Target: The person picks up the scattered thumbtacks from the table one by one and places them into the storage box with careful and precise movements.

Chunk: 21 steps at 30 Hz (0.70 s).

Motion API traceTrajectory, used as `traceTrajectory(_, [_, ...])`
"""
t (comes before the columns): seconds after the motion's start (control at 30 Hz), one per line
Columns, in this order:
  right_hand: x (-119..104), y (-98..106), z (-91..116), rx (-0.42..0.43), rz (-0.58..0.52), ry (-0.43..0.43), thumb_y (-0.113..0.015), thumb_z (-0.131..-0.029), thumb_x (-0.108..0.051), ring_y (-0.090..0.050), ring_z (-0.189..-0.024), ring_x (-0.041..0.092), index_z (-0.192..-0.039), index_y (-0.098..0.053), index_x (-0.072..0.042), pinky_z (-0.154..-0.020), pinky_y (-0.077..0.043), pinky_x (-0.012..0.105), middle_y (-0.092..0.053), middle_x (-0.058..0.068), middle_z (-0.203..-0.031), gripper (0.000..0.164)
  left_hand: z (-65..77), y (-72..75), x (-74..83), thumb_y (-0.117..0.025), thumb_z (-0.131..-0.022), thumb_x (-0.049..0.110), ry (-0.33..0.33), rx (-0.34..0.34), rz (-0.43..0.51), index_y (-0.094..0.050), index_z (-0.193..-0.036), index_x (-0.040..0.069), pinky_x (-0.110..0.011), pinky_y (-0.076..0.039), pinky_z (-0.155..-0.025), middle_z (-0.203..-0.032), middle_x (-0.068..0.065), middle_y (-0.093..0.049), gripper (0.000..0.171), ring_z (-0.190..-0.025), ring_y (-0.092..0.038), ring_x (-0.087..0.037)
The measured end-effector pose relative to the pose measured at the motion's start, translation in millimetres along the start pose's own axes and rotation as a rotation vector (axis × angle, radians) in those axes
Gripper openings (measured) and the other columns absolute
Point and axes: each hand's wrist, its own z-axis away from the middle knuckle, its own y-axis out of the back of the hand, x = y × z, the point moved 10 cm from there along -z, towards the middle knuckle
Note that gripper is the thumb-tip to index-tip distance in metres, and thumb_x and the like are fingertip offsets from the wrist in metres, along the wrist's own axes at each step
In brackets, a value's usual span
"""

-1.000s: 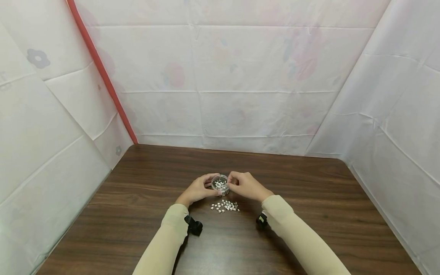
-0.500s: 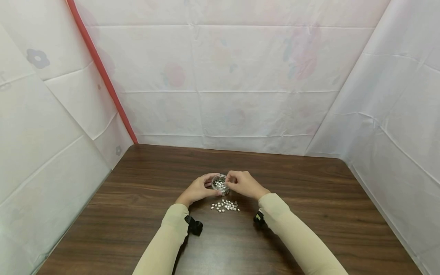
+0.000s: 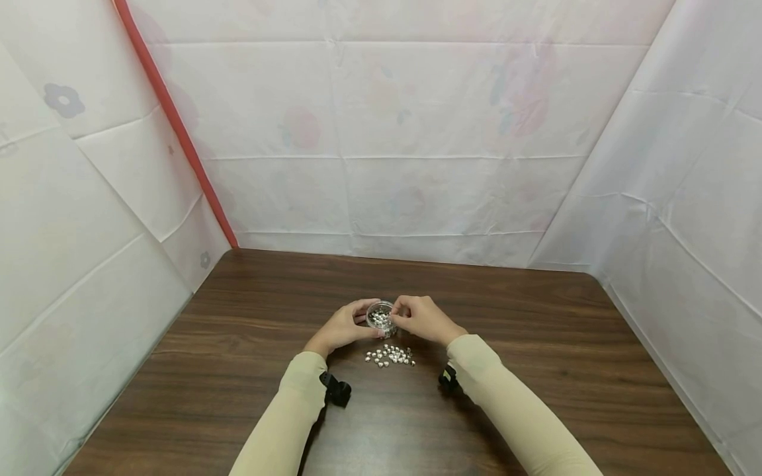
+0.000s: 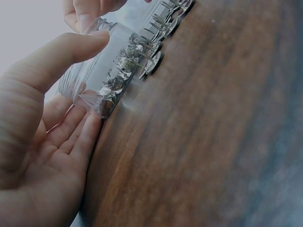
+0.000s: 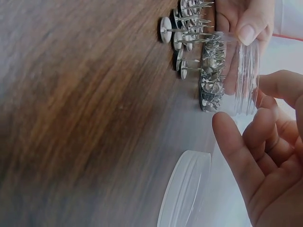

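Observation:
A clear round plastic jar (image 3: 381, 317) stands on the table with a layer of silvery thumbtacks (image 4: 124, 66) in its bottom. My left hand (image 3: 342, 329) grips it from the left, thumb over the near side near the rim. The thumb and forefinger of my right hand (image 3: 427, 320) come together at the right of the jar's mouth. In the right wrist view the other fingers (image 5: 262, 130) hang beside the jar wall; I cannot tell whether the hidden fingertips pinch a tack. Loose thumbtacks (image 3: 394, 355), several with points up, lie on the table before the jar.
A clear plastic lid (image 5: 185, 191) rests on the table by the right hand in the right wrist view. The dark wood table (image 3: 536, 344) is bordered by white sheets (image 3: 381, 198) behind and at both sides. A red strip (image 3: 172, 119) runs down the left corner.
My right hand has shifted slightly left, further over the jar's mouth, then stayed there. The left hand, the jar and the loose tacks look unmoved.

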Motion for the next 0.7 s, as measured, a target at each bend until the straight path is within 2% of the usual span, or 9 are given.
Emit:
traceTrajectory(0.2, [-0.1, 1.3, 3.9, 0.001, -0.017, 0.002, -0.061, -0.091, -0.029, -0.05, -0.048, 0.009, -0.09, -0.062, -0.022, -0.045, -0.046, 0.025, -0.057, -0.004, -0.061, 0.007, -0.5, 0.0, 0.5, -0.076, -0.078, 0.024, -0.01, 0.002, 0.01, -0.04, -0.141, 0.012, -0.049, -0.042, -0.1, -0.14, -0.015, -0.043, 0.073, -0.123, -0.043, -0.028])
traceTrajectory(0.43, [-1.8, 9.9, 13.3, 0.043, -0.01, 0.02, -0.063, -0.089, -0.026, -0.045, -0.046, 0.008, -0.089, -0.061, -0.023, -0.044, -0.043, 0.024, -0.054, -0.005, -0.061, 0.004, -0.7, -0.7, 0.5, -0.076, -0.079, 0.022, -0.013, -0.01, 0.024, -0.04, -0.141, 0.011, -0.048, -0.043, -0.099, -0.137, -0.016, -0.045, 0.072, -0.122, -0.044, -0.029])
traceTrajectory(0.57, [-3.3, 16.0, 18.6, 0.065, -0.001, 0.024, -0.065, -0.088, -0.025, -0.044, -0.046, 0.007, -0.088, -0.061, -0.022, -0.044, -0.04, 0.023, -0.054, -0.006, -0.06, 0.004, -3.9, -0.5, -4.2, -0.076, -0.079, 0.021, -0.018, -0.017, 0.024, -0.039, -0.141, 0.011, -0.048, -0.044, -0.099, -0.138, -0.017, -0.044, 0.073, -0.122, -0.044, -0.029])
traceTrajectory(0.7, [-4.1, 17.6, 23.7, 0.059, 0.018, 0.036, -0.064, -0.089, -0.026, -0.043, -0.047, 0.005, -0.087, -0.061, -0.024, -0.043, -0.039, 0.022, -0.053, -0.007, -0.06, 0.005, -12.4, -1.0, -20.1, -0.078, -0.077, 0.023, -0.02, -0.003, 0.037, -0.04, -0.141, 0.014, -0.05, -0.043, -0.099, -0.138, -0.015, -0.045, 0.075, -0.121, -0.044, -0.027])
